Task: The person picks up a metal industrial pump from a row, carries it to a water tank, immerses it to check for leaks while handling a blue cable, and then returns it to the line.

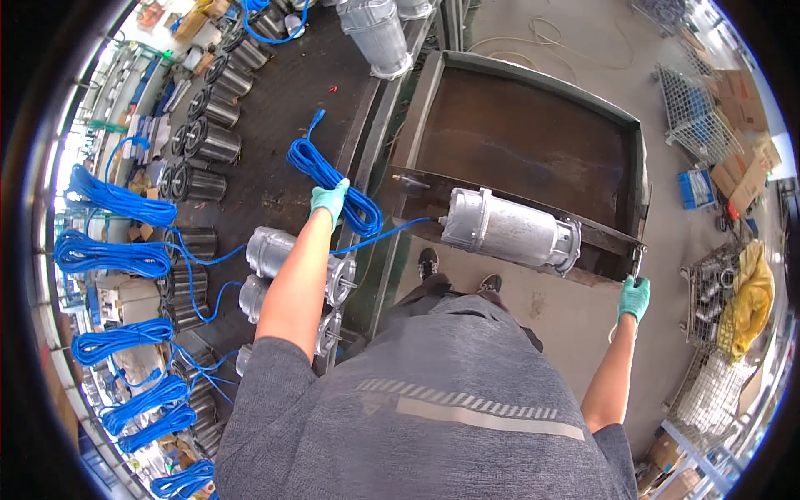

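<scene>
Cable coil, blue (310,162), was in the left grip (331,200), a green-gloved hand closed across the bundle near the left surface (287,92). Right grip (635,300), also gloved, was curled shut around a slim metal handle (637,268) at the near right corner of the tray (533,72). Silver motor (504,229) lay on its side along the tray's near edge, touched by neither hand; a blue lead (400,227) ran to its left end.

Step in hand (judged): managing the coil with one hand while the other worked or steadied the handle. Next move seemed to call for enough slack in the lead to avoid a tug on the motor, and for a firm hold on the loops.

Not resolved: where the lead met the coil, its run being lost by the left forearm (296,275). That arm also partly covered the motors beneath (271,252). Handle's lower end was hidden by the fingers; its function could not be told. The fitting (410,182) at the tray's left was indistinct. Further coils (112,254) at far left were bent by the lens, and the lowest was cut off.
</scene>
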Available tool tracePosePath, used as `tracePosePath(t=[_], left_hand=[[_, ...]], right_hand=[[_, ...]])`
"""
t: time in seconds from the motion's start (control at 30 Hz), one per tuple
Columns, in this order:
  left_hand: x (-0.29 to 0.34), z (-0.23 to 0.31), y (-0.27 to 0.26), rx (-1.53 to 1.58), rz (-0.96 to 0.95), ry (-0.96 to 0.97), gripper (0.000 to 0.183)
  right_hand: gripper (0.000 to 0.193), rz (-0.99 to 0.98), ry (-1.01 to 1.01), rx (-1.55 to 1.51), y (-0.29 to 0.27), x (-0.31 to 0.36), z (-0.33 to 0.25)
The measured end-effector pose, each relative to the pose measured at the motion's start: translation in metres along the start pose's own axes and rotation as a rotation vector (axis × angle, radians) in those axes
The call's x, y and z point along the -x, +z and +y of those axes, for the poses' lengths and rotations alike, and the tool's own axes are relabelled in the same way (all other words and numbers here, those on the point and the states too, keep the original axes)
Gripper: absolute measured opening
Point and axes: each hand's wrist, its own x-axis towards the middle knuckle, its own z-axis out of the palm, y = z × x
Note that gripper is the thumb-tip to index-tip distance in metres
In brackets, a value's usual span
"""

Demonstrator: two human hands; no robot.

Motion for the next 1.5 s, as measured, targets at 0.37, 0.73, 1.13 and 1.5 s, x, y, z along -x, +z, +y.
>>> tracePosePath(t=[0.37,0.73,1.13,1.5], left_hand=[[-0.059,-0.022,0.007,0.419,-0.272,-0.090,0.033],[0.172,0.153,-0.175,1.155,-0.424,0.524,0.053],[0.309,0.247,-0.190,1.113,-0.121,1.136,0.031],[0.217,0.185,-0.304,0.793,0.349,1.222,0.026]], right_hand=[[0.056,-0.749,-0.405,-0.354,0.008,0.028,-0.172],[0.045,-1.191,0.056,-0.601,0.029,-0.007,-0.163],[0.051,-0.998,-0.037,-0.908,0.034,0.073,-0.185],[0.031,-1.286,-0.295,-0.762,0.119,0.261,-0.423]])
